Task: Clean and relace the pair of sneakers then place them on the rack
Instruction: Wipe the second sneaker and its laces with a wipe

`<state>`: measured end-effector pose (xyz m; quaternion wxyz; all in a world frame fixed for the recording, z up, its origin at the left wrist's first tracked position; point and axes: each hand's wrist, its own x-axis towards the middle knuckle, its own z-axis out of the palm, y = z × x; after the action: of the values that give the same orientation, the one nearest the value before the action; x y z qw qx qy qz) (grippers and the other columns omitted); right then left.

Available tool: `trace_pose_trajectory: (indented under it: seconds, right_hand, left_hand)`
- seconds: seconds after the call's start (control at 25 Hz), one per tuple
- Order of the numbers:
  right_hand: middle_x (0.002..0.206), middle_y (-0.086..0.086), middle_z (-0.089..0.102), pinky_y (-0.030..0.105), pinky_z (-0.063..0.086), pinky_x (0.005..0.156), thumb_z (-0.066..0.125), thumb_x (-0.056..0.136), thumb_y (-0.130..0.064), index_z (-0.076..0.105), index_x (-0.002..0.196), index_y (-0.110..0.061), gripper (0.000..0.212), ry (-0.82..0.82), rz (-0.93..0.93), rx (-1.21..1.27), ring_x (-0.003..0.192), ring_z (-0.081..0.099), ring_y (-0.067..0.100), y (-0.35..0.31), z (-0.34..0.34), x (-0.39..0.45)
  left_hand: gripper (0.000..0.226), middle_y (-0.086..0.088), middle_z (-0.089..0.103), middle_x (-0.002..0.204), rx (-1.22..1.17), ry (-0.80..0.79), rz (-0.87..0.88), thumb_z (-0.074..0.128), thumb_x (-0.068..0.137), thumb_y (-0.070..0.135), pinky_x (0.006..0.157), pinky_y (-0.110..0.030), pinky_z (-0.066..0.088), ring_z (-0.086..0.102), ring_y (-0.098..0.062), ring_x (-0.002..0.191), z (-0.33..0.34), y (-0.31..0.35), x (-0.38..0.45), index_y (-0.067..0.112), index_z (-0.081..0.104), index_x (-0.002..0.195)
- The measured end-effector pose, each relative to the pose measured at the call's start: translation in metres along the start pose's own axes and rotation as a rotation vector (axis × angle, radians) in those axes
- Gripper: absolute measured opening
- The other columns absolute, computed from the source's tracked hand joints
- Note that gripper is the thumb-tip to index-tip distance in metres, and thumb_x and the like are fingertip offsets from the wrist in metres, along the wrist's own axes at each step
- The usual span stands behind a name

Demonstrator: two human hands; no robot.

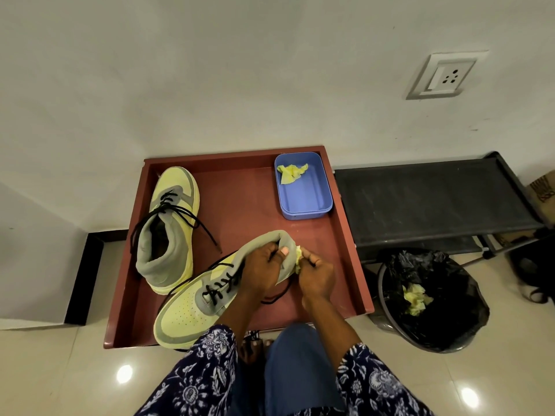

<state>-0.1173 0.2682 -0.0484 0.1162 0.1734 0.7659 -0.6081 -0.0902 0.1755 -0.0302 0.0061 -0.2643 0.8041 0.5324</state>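
At six o'clock on the tray (345, 235), your left hand (261, 273) grips the near sneaker's (186, 313) soft collar; your right hand (316, 277) pinches a wipe (298, 259) against it. Light, floppy there: hold the firmer heel.

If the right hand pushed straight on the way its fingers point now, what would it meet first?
The right hand pinches a yellow wipe against the grey heel collar of the near sneaker, so it would likely meet that collar at once.
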Motion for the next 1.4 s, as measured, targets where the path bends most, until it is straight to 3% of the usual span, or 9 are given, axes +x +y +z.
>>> trace_pose_trajectory:
  seconds: [0.12, 0.4, 0.64, 0.88, 1.04, 1.2, 1.28, 1.4]
  right_hand:
    - [0.102, 0.003, 0.072, 0.037, 0.056, 0.087, 0.059, 0.086, -0.004, 0.070, 0.104, -0.012, 0.023, -0.058, 0.040, 0.040, 0.091, 0.066, 0.016, -0.007, -0.001, 0.004]
    - [0.109, -0.004, 0.067, 0.031, 0.052, 0.093, 0.061, 0.086, -0.006, 0.066, 0.112, -0.019, 0.030, -0.060, -0.107, 0.103, 0.103, 0.062, 0.011, -0.006, -0.002, -0.015]
    - [0.106, -0.002, 0.067, 0.035, 0.054, 0.092, 0.062, 0.085, -0.004, 0.069, 0.108, -0.014, 0.026, -0.045, -0.214, 0.021, 0.099, 0.063, 0.012, -0.010, 0.001, -0.007]
    - [0.104, 0.002, 0.071, 0.041, 0.055, 0.088, 0.059, 0.087, -0.007, 0.068, 0.109, -0.013, 0.025, -0.035, -0.096, -0.005, 0.096, 0.065, 0.017, -0.007, 0.003, 0.000]
    - [0.105, 0.003, 0.069, 0.038, 0.054, 0.090, 0.060, 0.087, -0.010, 0.068, 0.108, -0.013, 0.023, -0.043, -0.155, -0.023, 0.097, 0.064, 0.016, -0.009, 0.004, -0.009]
    - [0.102, 0.004, 0.071, 0.037, 0.055, 0.087, 0.060, 0.087, -0.011, 0.070, 0.105, -0.014, 0.021, -0.047, -0.216, -0.068, 0.094, 0.065, 0.017, -0.021, 0.009, 0.004]
    - [0.096, 0.003, 0.073, 0.039, 0.056, 0.084, 0.062, 0.086, -0.011, 0.072, 0.101, -0.014, 0.018, -0.088, -0.154, -0.061, 0.088, 0.066, 0.016, -0.023, 0.010, 0.015]
    - [0.090, 0.003, 0.073, 0.038, 0.058, 0.077, 0.062, 0.085, -0.011, 0.073, 0.095, -0.014, 0.015, -0.089, -0.068, -0.050, 0.081, 0.065, 0.016, -0.016, 0.006, 0.016]
  left_hand:
    - [0.026, -0.006, 0.063, 0.075, 0.008, 0.007, 0.008, 0.050, 0.094, 0.024, 0.073, -0.032, 0.042, 0.052, -0.015, 0.070, -0.001, -0.001, 0.001, 0.003, 0.064, 0.088]
    - [0.026, -0.009, 0.066, 0.077, 0.000, 0.001, 0.047, 0.051, 0.093, 0.023, 0.073, -0.035, 0.046, 0.053, -0.014, 0.070, 0.001, -0.007, 0.003, 0.002, 0.066, 0.091]
    - [0.027, 0.005, 0.057, 0.066, -0.057, -0.014, 0.045, 0.050, 0.091, 0.030, 0.070, -0.033, 0.043, 0.049, -0.009, 0.063, 0.001, -0.010, 0.005, 0.007, 0.062, 0.080]
    - [0.022, 0.006, 0.056, 0.067, -0.075, -0.010, 0.022, 0.052, 0.093, 0.019, 0.071, -0.027, 0.040, 0.047, -0.003, 0.062, 0.000, -0.009, 0.004, 0.005, 0.065, 0.083]
    - [0.027, 0.007, 0.053, 0.057, -0.075, -0.012, 0.036, 0.052, 0.093, 0.017, 0.064, -0.027, 0.037, 0.044, -0.004, 0.056, -0.002, -0.006, 0.002, 0.016, 0.059, 0.067]
    - [0.030, 0.007, 0.052, 0.056, -0.027, -0.022, 0.078, 0.052, 0.093, 0.016, 0.058, -0.026, 0.037, 0.044, -0.005, 0.055, -0.005, -0.002, -0.001, 0.015, 0.057, 0.063]
    - [0.037, 0.011, 0.044, 0.051, 0.007, -0.014, 0.068, 0.052, 0.093, 0.017, 0.054, -0.021, 0.032, 0.038, -0.002, 0.051, -0.005, -0.002, -0.002, 0.021, 0.047, 0.056]
    - [0.031, 0.012, 0.044, 0.052, -0.029, 0.001, 0.046, 0.053, 0.092, 0.016, 0.056, -0.022, 0.032, 0.038, -0.001, 0.052, -0.002, -0.002, 0.000, 0.017, 0.049, 0.062]
